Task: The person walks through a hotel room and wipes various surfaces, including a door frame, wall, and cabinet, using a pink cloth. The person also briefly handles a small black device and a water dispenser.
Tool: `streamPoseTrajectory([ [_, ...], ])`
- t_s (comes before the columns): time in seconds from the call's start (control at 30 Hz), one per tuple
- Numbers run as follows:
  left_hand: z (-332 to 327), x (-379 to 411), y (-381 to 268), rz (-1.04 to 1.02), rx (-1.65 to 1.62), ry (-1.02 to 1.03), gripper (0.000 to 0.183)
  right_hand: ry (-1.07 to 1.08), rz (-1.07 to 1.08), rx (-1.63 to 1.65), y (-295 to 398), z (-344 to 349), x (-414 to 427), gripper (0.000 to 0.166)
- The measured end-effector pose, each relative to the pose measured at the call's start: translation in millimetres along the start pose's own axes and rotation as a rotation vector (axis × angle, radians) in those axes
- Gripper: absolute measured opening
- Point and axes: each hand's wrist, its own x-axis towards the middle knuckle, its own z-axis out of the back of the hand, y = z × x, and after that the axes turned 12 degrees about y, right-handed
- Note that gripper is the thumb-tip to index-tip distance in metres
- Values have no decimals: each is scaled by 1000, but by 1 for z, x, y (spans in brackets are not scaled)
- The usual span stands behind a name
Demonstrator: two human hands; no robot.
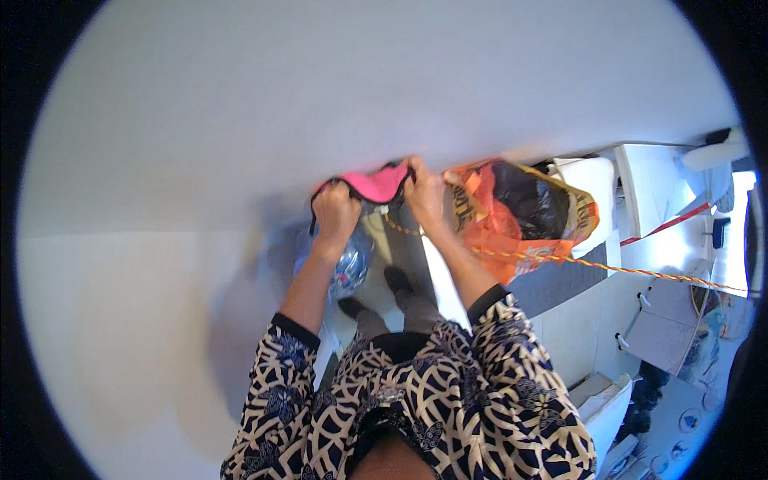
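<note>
A pink cloth item with black edging is stretched between my two hands near the pale wall. My left hand grips its left end in a fist. At the other end, the fingers of my right hand are closed on the dark edge. Part of the cloth is hidden by my hands, so what kind of article it is cannot be told. Below my left hand, partly behind the forearm, is a large clear plastic bottle. An orange plastic shopping bag is just right of my right hand.
A black plastic bag sits inside the orange one, with a white item behind. A red-and-yellow twisted cord runs across to the right. The wall rises close ahead. My feet are below; white cabinets stand at right.
</note>
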Motion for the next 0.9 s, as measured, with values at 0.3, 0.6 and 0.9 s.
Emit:
streamPoseTrajectory([
  [0.3, 39, 58, -99, 71, -420, 60, 25, -435, -338, 967, 11, 70, 33, 12],
  [0.6, 140, 152, -236, -476, -729, -278, 17, -740, 483, 263, 87, 235, 100, 61],
  [0.9, 189, 220, -308, -859, -548, -597, 18, -986, 729, -514, 106, 325, 182, 54],
])
